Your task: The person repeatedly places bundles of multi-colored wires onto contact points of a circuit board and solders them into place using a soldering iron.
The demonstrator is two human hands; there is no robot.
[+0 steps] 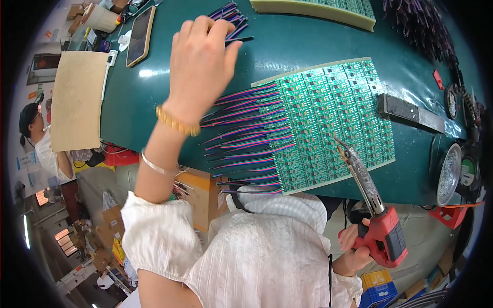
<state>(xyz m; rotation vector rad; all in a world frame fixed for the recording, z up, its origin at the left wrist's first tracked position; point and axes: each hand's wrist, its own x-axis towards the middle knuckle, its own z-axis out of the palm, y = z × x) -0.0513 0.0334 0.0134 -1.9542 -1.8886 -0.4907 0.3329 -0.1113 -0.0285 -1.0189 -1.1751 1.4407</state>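
A person's left hand (pixel 203 56) reaches across a green table (pixel 287 41), fingers curled, pinching a dark wire (pixel 240 39) from a bundle of wires (pixel 229 14) just beyond the fingertips. The right hand (pixel 354 246) grips a red soldering gun (pixel 372 210), its tip over a green circuit board panel (pixel 334 123) with coloured wires attached.

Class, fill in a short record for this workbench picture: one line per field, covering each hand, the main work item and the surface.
Left hand: reaching to a loose bundle of coloured wires, fingers on it
Right hand: gripping a red soldering iron, tip over the board
Main item: green circuit board panel with wires attached along its left edge
Surface: dark green table
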